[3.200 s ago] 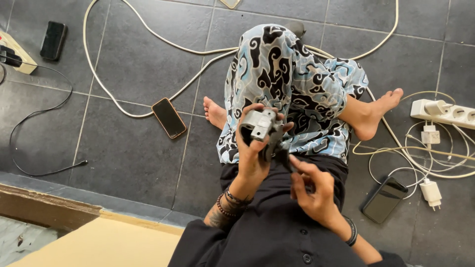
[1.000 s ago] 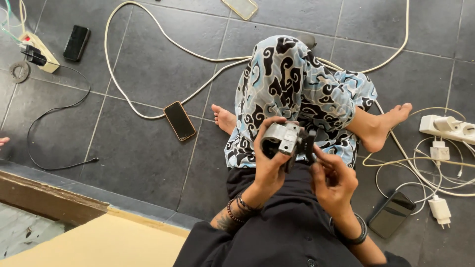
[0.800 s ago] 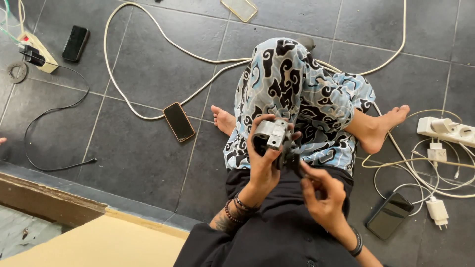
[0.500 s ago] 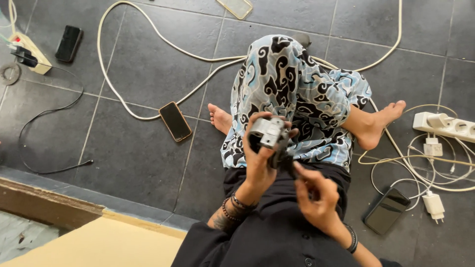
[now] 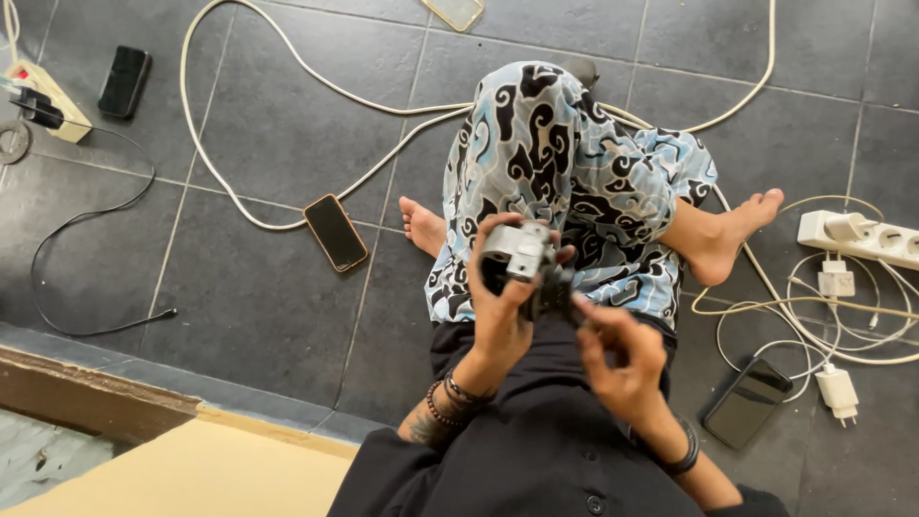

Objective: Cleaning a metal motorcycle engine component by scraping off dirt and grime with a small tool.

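The left hand (image 5: 500, 316) grips a small grey camera (image 5: 518, 255) over the lap, the right hand (image 5: 620, 356) pinching at its 4 o'clock corner, a phone (image 5: 336, 232) on the floor at 9 o'clock.

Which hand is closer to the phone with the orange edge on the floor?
Left. The left hand, holding the small grey camera, is nearer the phone. The right hand sits farther away, on the camera's other side.

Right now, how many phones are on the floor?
4: a black phone top left by the power strip, an orange-edged phone left of the foot, a dark phone lower right, and a phone cut off at the top edge. More may lie outside view.
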